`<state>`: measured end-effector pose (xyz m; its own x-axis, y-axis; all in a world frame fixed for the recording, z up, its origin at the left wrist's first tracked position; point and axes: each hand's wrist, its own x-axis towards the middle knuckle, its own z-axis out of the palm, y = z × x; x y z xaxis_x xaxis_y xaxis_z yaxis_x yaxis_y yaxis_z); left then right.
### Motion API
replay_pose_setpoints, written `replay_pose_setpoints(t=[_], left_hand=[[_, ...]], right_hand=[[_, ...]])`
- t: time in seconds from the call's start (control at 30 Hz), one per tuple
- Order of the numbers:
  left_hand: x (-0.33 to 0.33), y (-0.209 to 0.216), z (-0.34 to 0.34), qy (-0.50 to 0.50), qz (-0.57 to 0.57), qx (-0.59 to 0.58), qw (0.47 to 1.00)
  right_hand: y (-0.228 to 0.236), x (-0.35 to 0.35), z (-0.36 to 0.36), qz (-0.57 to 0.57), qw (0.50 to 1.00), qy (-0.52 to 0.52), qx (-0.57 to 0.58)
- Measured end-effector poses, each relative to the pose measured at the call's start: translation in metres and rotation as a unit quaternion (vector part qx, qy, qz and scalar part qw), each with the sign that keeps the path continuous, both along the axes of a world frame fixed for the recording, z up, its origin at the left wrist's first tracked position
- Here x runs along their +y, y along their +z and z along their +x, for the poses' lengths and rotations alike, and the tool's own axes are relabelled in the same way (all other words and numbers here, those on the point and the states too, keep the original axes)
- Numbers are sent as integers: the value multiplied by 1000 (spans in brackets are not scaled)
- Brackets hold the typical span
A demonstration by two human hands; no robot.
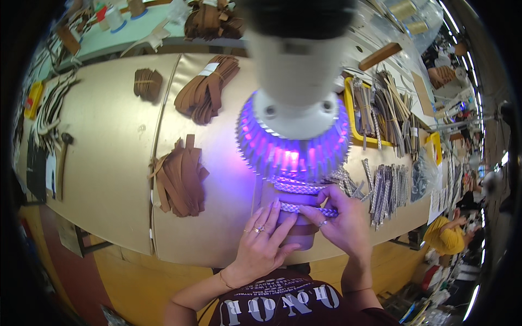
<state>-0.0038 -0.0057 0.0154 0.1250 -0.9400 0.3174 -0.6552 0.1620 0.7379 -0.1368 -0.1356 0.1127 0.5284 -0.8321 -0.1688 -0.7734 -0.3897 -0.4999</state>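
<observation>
Under the purple light lies a braided strap (291,207), silvery-looking in this glow, across a brown strip (296,225) on a rounded pad or form. My left hand (263,233) rests at the strap's left end, fingers stretched out and lying on it. On the other side my right hand (342,220) pinches the strap between thumb and fingers. A second braided strap (299,188) runs just above, partly hidden by the lamp. The lamp (293,141), with a finned metal rim, hangs directly over the work and covers what lies behind it.
Bundles of brown leather strips (182,179) lie to the left. Several braided straps (389,190) are laid out at right, near a yellow tray (353,122) of strips. A hammer (64,157) sits at the far left. Another person in yellow (446,236) is at right.
</observation>
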Motion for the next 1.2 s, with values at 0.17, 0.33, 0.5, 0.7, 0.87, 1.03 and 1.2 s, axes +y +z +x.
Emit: replay_pose_setpoints(t=[0.17,0.33,0.5,0.7,0.87,1.03,1.2], left_hand=[[-1,5,0,-6,13,-60,998],[-3,13,-2,-7,29,-62,998],[-4,25,-4,-14,80,-128,988],[-8,35,-5,-24,109,-176,978],[-9,37,-7,-17,120,-162,979],[-9,37,-9,-12,125,-171,977],[-10,39,-9,-16,132,-166,977]], right_hand=[[8,-10,-24,46,999,-20,4],[3,-18,-35,48,998,3,-44],[1,-22,-37,68,994,6,-81],[4,-25,-38,80,984,9,-160],[-10,-34,-59,143,975,-33,-166],[-35,-35,-76,216,950,-44,-220],[-57,-33,-73,215,935,-81,-271]])
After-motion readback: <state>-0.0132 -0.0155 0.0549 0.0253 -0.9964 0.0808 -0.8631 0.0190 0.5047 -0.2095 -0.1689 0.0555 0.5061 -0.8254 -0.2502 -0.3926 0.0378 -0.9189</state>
